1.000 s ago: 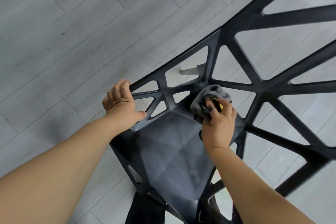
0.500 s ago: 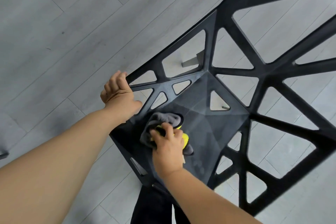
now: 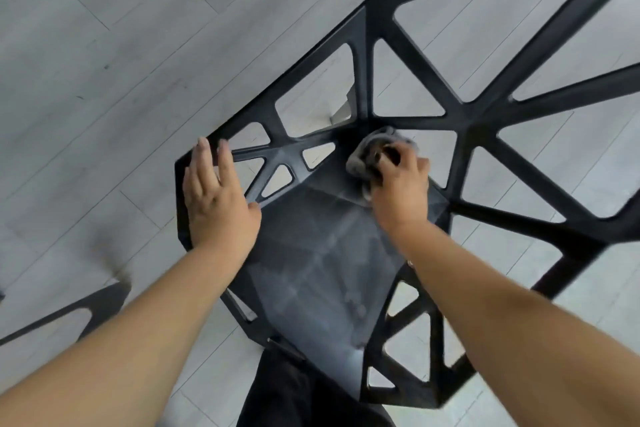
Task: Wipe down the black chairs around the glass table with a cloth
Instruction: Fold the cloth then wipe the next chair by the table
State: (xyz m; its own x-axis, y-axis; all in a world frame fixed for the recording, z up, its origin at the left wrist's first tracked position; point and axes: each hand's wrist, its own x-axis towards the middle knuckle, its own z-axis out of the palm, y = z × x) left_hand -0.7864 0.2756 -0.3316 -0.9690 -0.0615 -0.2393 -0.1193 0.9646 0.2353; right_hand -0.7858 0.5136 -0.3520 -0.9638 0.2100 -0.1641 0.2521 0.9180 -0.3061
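Grey plank floor (image 3: 104,45) across the left side. Low at the left edge, a black openwork piece (image 3: 69,319), cut off by the frame and blurred, with too little showing to name. Next, the left hand (image 3: 214,198), laid flat on the left rim of the black chair (image 3: 464,128), fingers straight and close together, thumb out toward the solid seat panel, gripping nothing. Through one triangular opening beyond the seat, a pale metal piece (image 3: 341,111), mostly hidden by the bars. Right of centre, the cloth (image 3: 360,163), grey, bunched and pressed against the chair where the solid panel meets the lattice. Most of it covered by the right hand (image 3: 401,184), fingers curled over the wad and clamped on it. Fingertips blurred, and a dark patch among them hard to make out. Lattice running off the top and right edges. At the bottom edge, a dark trouser leg (image 3: 294,399), partly hidden under the front of the seat.
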